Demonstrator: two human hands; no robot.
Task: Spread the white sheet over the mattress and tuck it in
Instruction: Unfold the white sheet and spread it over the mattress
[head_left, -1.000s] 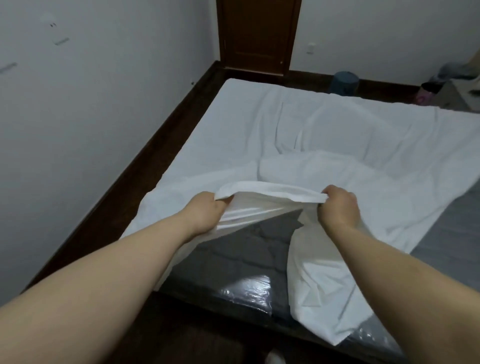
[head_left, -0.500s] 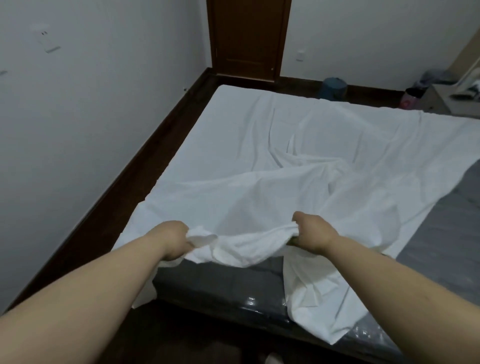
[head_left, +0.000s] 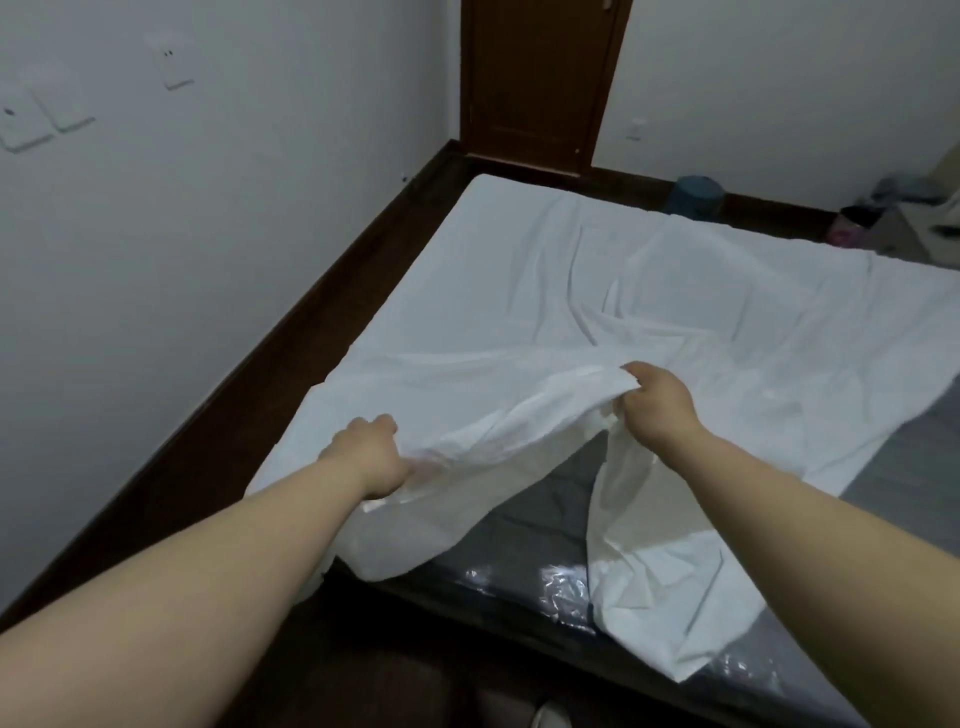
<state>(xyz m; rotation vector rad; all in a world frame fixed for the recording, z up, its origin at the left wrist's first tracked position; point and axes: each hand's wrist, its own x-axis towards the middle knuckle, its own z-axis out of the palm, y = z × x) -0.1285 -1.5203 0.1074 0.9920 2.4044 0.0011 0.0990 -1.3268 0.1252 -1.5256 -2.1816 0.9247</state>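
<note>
The white sheet (head_left: 597, 291) lies wrinkled over most of the grey mattress (head_left: 540, 525), which shows bare at the near edge and at the right. My left hand (head_left: 371, 457) grips the sheet's near edge low, by the near left corner of the mattress. My right hand (head_left: 657, 405) holds a bunched fold of the same edge, lifted above the mattress. A loose flap of sheet hangs down below my right hand over the near edge. Shiny plastic wrap (head_left: 563, 597) covers the mattress front.
A dark wooden bed frame (head_left: 311, 338) runs along the left, close to the white wall (head_left: 208, 234). A brown door (head_left: 540, 83) stands beyond the far end. A blue bin (head_left: 698, 195) and clutter on a low stand (head_left: 893, 228) sit at the far right.
My left hand has dragged the sheet edge left and down toward the near left corner. My right hand has risen a little with its fold. More of the sheet lies flat.
</note>
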